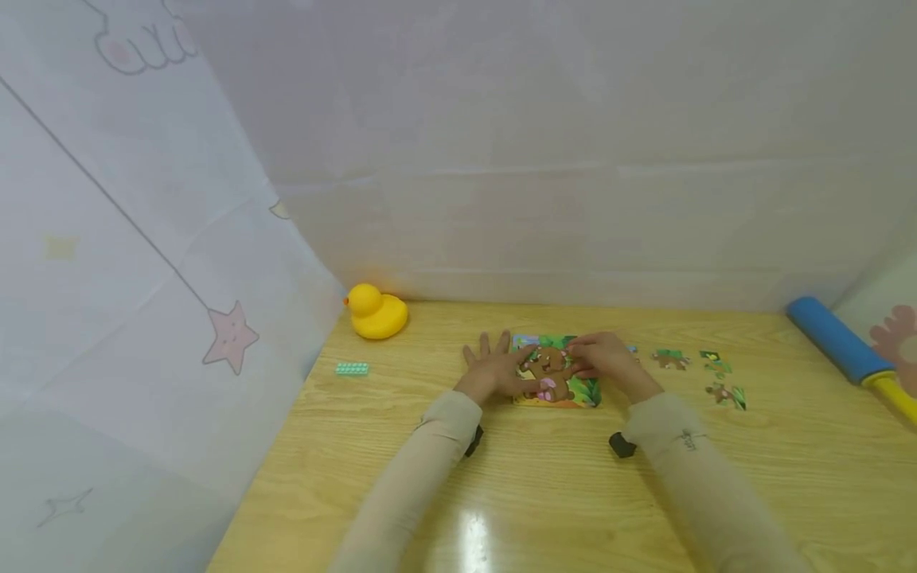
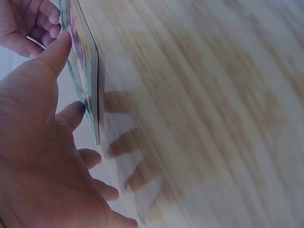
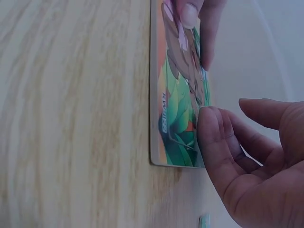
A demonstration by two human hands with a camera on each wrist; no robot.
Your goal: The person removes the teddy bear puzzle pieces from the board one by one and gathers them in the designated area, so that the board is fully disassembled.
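Note:
A flat jigsaw puzzle board (image 1: pixel 589 395) with a brown bear picture lies on the table under both hands. My left hand (image 1: pixel 496 374) is spread over its left side, thumb and index finger touching the picture, the other fingers past its edge. In the left wrist view those fingers of the left hand (image 2: pixel 45 137) are apart and relaxed. My right hand (image 1: pixel 610 362) is at the board's upper right. In the right wrist view the bent fingertips of the right hand (image 3: pixel 256 156) touch the board's surface, while its thumb stands away from them; no piece shows between.
Several loose puzzle pieces (image 1: pixel 726 395) lie right of the board, one partly behind the right hand. A yellow rubber duck (image 1: pixel 380 317) and a small green dotted strip (image 1: pixel 352 368) are at the left. A blue and yellow tube (image 1: pixel 838 338) lies at the far right.

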